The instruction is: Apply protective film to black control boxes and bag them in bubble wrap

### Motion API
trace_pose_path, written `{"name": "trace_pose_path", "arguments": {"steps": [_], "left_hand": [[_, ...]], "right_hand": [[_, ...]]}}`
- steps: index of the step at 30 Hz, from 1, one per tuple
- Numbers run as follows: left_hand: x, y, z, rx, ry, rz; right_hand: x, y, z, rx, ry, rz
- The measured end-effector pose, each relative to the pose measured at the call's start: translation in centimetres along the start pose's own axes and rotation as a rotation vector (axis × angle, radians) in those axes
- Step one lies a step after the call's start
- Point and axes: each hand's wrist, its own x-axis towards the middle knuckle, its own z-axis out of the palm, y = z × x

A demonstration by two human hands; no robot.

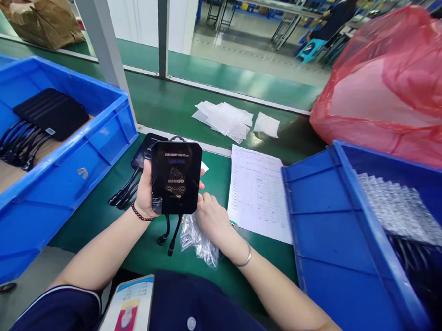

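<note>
Evidently, device (176,177) across left fingers (201,185)

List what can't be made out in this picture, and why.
All in the head view:
Left hand: its palm, hidden by the black device.
Right hand: whatever its curled fingertips may pinch, hidden by the hand.
Paper sheet: writing too small.
Red bag: right side cut off by the edge.

Bright, even light; glossy glare on green surfaces; edges stretched, blurry.
</note>
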Motion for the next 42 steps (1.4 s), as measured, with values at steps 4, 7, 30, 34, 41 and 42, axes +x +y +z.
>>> {"name": "trace_pose_path", "arguments": {"steps": [4,7,30,34,41,42], "left_hand": [[-0.2,0.0,0.1,0.017,0.011,0.001],[-0.3,0.0,0.3,0.036,0.027,-0.001],[0.1,-0.1,-1.1,-0.181,0.129,0.064],[0.1,-0.3,-1.5,-0.197,0.071,0.065],[0.1,-0.4,-1.6,-0.151,0.057,0.071],[0.0,-0.4,-1.5,-0.142,0.063,0.065]], "right_hand": [[-0.2,0.7,0.2,-0.016,0.059,0.003],[0.1,2.0,-0.7,0.034,0.107,0.019],[13.8,11.8,-6.1,0.297,0.219,0.150],[18.6,13.9,-5.6,0.293,0.298,0.176],[18.6,14.4,-5.4,0.582,0.582,0.157],[18.0,14.5,-5.8,0.648,0.645,0.161]]}}
